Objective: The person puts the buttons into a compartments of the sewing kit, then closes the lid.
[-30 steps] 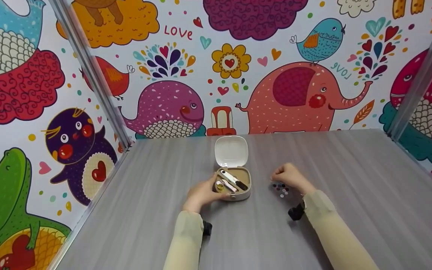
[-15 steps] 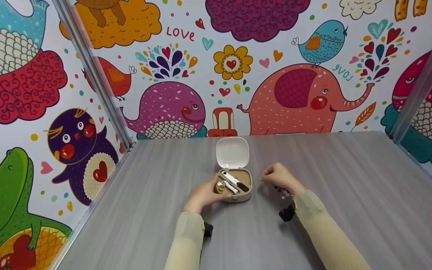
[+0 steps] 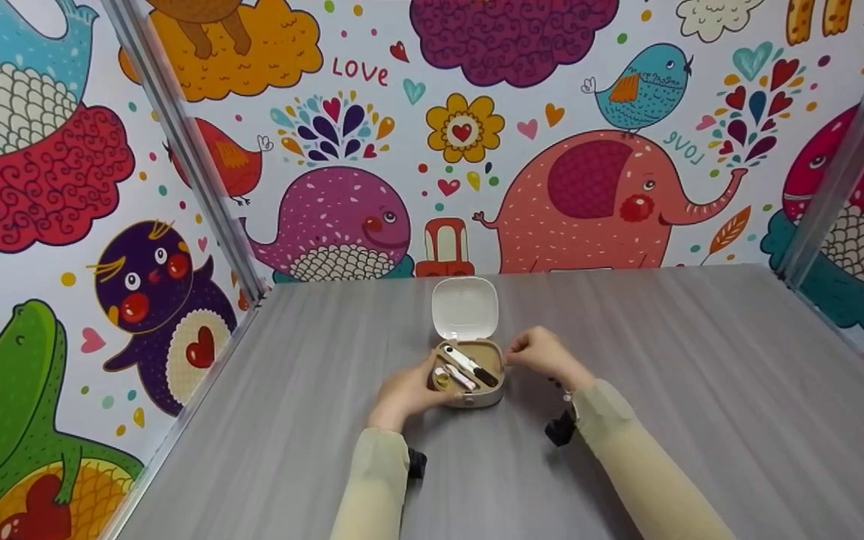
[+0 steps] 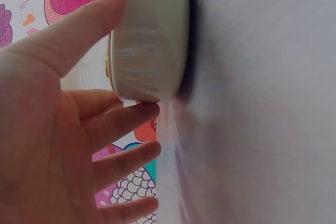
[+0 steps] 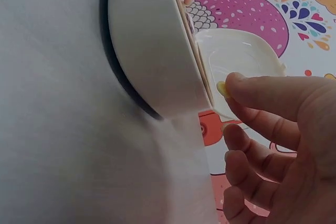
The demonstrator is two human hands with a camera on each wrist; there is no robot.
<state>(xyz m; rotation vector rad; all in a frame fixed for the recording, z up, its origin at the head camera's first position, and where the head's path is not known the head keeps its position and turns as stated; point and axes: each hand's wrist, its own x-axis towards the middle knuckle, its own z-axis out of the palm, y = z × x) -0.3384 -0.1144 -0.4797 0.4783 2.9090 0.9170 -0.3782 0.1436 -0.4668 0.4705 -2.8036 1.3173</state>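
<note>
A small cream box [image 3: 482,400] stands on the table with its white lid [image 3: 465,309] tipped back. My left hand [image 3: 406,391] holds its left front corner; the left wrist view shows the thumb on the rim and a finger against the side of the box wall [image 4: 149,51]. Inside lie a white-and-black slim tool [image 3: 471,365], a pinkish-white small tube [image 3: 461,378] and a round gold piece [image 3: 442,379]. My right hand [image 3: 548,354] is at the box's right rim. In the right wrist view, thumb and forefinger pinch a tiny yellow piece [image 5: 223,89], its exact kind unclear.
Small dark and pale beads or pieces [image 3: 568,397] lie on the grey table [image 3: 312,360], partly hidden by the right wrist. Black wrist cameras sit under both sleeves. Walls with cartoon animals [image 3: 582,202] and metal posts [image 3: 184,150] border the table.
My right hand has moved left from above the small loose pieces to the box's right rim. The left hand keeps its hold on the box, which stays in place.
</note>
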